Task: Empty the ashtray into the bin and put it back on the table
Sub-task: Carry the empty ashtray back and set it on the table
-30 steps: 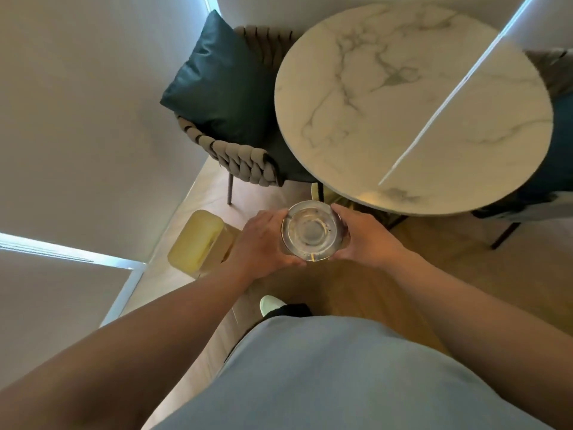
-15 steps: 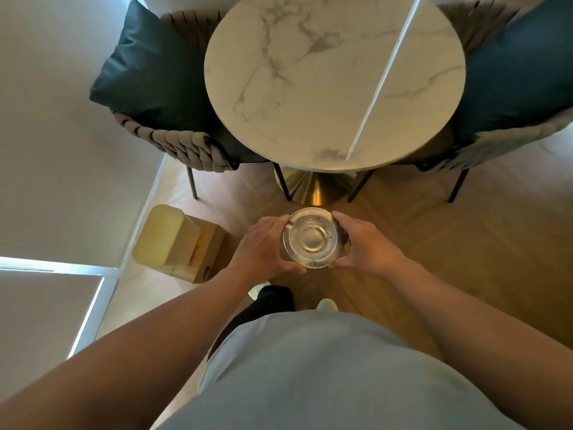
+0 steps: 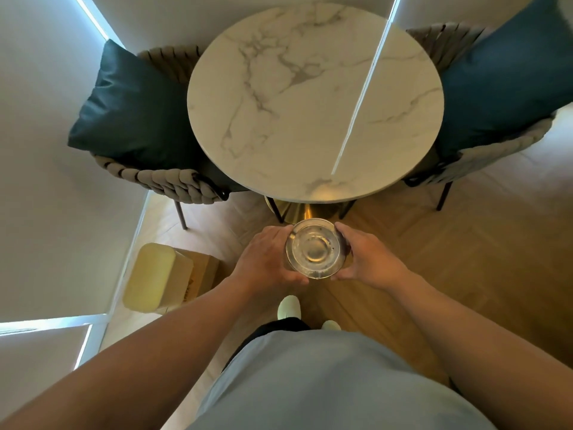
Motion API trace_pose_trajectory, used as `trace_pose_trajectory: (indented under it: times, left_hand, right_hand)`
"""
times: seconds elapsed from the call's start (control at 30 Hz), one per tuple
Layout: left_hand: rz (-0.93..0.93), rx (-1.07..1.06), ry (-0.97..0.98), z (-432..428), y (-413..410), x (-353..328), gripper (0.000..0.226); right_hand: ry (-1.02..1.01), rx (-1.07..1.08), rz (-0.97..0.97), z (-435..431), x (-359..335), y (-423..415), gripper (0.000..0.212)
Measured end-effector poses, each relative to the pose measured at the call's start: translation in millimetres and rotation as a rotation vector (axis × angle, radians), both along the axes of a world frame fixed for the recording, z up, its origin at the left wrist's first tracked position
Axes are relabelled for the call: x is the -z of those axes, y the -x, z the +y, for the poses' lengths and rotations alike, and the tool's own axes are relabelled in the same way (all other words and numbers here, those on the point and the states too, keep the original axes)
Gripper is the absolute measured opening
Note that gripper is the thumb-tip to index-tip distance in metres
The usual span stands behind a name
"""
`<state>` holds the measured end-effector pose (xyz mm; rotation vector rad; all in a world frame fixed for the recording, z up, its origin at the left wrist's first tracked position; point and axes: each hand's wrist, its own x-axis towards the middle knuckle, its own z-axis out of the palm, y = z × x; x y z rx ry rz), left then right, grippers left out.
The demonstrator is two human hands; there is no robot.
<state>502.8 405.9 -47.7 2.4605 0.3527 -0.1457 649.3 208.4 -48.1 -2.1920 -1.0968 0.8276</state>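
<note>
A round clear glass ashtray is held upright at mid height, just in front of the near edge of the round white marble table. My left hand grips its left side and my right hand grips its right side. Only a few dark specks show inside the ashtray. A pale yellow bin stands on the floor down to the left, beside a cardboard box.
Two woven chairs with dark teal cushions flank the table, one on the left and one on the right. The table has a gold base. A wall runs along the left. My feet stand on the wooden floor.
The view has swung so the table sits centred ahead and the right chair shows fully. Both hands still hold the ashtray between them, now closer to the table's near edge.
</note>
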Motion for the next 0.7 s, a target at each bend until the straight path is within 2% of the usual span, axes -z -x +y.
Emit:
trace_pose_trajectory:
  times: [0.23,0.43,0.6,0.7]
  left_hand:
    - [0.039,0.091,-0.079,47.9,-29.1,3.5,0.114]
    - [0.031,0.077,-0.018,67.2,-56.8,4.0,0.107]
    - [0.017,0.047,0.001,79.6,-88.0,8.1,0.104]
    - [0.005,0.037,0.001,88.8,-113.5,11.0,0.103]
  right_hand:
    - [-0.004,0.092,-0.013,33.7,5.0,-13.2,0.104]
    - [0.015,0.106,-0.019,53.0,5.1,-37.4,0.106]
    - [0.023,0.105,-0.011,69.4,8.7,-72.5,0.094]
    - [0.041,0.098,0.008,80.4,12.0,-100.3,0.106]
